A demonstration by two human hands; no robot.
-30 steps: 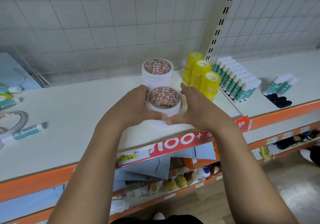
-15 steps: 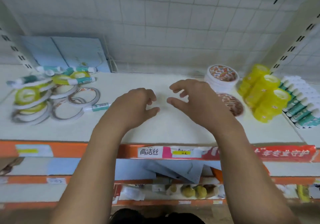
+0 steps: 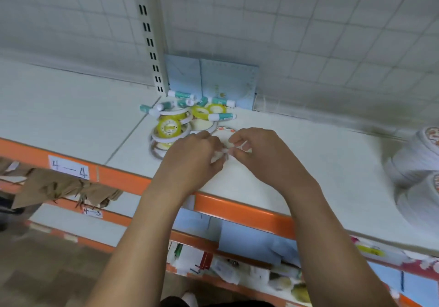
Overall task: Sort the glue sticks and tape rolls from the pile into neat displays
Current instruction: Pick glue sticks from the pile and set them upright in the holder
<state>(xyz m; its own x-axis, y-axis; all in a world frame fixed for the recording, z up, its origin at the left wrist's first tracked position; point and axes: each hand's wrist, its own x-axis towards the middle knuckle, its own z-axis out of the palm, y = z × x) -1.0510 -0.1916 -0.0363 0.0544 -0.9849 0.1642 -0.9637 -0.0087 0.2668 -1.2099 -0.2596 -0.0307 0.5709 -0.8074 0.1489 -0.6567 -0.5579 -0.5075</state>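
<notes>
The left hand has its fingers curled in tight, with the tips pinching the near rim of a thin white tape roll. The right hand meets it from the other side, forefinger and thumb bent onto the same rim, though blur hides how firm either hold is. The roll lies flat on the shelf, at the near right edge of the pile, just beside the other rings. Behind it, yellow tape rolls and white rings overlap, with teal-and-white glue sticks strewn across them. Well apart, at the right edge of view, stand stacks of white tape rolls.

The step in hand looks like picking the next white roll out of the pile. The next move would call for lifting it clear without dragging the neighbouring rings, then carrying it right and setting it square on a stack of its own kind, so the column stands straight
</notes>
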